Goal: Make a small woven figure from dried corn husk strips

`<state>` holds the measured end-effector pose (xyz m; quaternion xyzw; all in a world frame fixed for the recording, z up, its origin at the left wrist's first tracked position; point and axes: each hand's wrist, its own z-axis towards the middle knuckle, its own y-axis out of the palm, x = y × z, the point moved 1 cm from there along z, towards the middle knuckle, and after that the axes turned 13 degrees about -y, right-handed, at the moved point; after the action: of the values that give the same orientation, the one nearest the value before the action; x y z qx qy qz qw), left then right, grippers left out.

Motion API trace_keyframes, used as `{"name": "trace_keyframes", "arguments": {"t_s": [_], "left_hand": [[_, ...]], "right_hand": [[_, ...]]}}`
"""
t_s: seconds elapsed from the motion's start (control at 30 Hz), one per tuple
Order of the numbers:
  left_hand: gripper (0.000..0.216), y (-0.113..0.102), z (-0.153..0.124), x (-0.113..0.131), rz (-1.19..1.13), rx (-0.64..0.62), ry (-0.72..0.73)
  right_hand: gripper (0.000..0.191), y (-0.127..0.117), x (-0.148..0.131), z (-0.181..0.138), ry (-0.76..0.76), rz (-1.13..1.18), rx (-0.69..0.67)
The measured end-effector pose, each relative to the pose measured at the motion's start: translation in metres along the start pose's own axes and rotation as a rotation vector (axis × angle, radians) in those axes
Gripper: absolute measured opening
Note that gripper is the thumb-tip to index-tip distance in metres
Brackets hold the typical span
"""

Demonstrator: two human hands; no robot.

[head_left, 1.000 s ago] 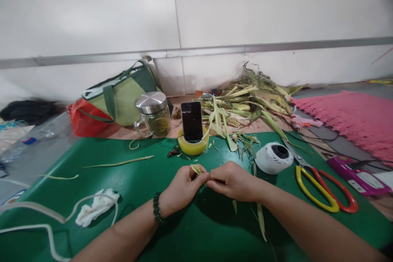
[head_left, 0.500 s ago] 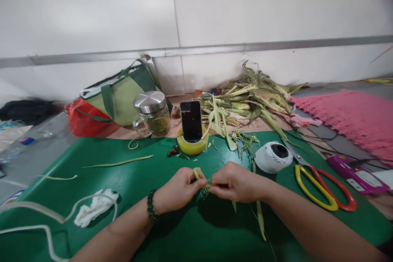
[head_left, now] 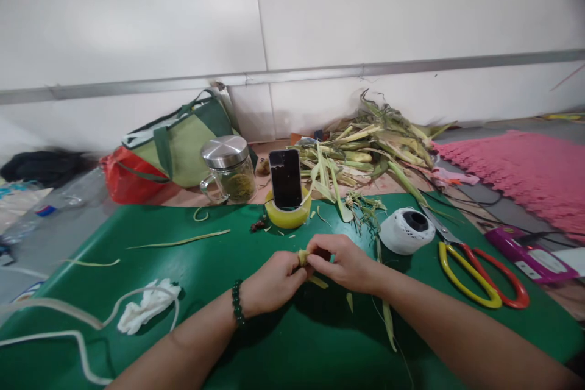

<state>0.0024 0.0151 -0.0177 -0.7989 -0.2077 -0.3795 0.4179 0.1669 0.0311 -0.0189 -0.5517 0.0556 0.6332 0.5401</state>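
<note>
Above the green mat (head_left: 192, 292), my left hand (head_left: 272, 285) pinches a small folded piece of pale yellow-green corn husk (head_left: 302, 257) between thumb and fingers. The fingertips of my right hand (head_left: 347, 263) grip the same piece from the other side, touching my left fingers. A flat pale end of husk sticks out below the right fingers; much of the piece is hidden by both hands. Under my right wrist lies a long narrow husk strip (head_left: 388, 326) with a thin thread beside it. A green bead bracelet (head_left: 237, 303) circles my left wrist.
A phone (head_left: 286, 180) leans upright in a yellow tape roll (head_left: 287, 215). Around it stand a lidded glass mug (head_left: 235, 183), a pile of husks (head_left: 379, 140), a white thread spool (head_left: 406, 231) and red-and-yellow scissors (head_left: 470, 274). White tissue (head_left: 148, 308) and a white cable lie left.
My right hand has turned and its fingers have moved up over the husk piece. The piece now shows as a small knob between the fingertips; the green strands seen below it are hidden.
</note>
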Motion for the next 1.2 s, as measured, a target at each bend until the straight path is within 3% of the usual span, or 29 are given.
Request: {"name": "trace_keyframes", "arguments": {"t_s": [0.17,0.3,0.43,0.63,0.87,1.0,1.2], "left_hand": [[0.042,0.0,-0.004,0.002,-0.265,-0.065,-0.085],[0.054,0.0,-0.004,0.004,-0.386,-0.086,-0.109],[0.052,0.0,-0.003,0.006,-0.357,-0.065,-0.11],[0.04,0.004,-0.003,0.006,-0.197,0.01,-0.028],[0.048,0.006,-0.001,0.005,-0.436,-0.024,0.028],[0.052,0.001,-0.002,0.008,-0.577,-0.07,-0.028],[0.047,-0.008,-0.007,0.011,-0.61,-0.076,-0.081]], "right_hand": [[0.02,-0.007,0.002,0.001,0.089,0.171,0.04],[0.022,-0.016,0.003,0.001,0.07,0.102,0.081],[0.022,-0.02,0.006,0.002,0.1,0.105,0.104],[0.043,-0.004,0.01,0.003,0.185,0.18,-0.074],[0.047,-0.003,-0.001,-0.001,0.045,0.154,0.007],[0.045,-0.005,-0.006,-0.005,-0.042,0.103,0.072],[0.046,-0.007,-0.008,-0.007,-0.084,0.049,0.094]]}}
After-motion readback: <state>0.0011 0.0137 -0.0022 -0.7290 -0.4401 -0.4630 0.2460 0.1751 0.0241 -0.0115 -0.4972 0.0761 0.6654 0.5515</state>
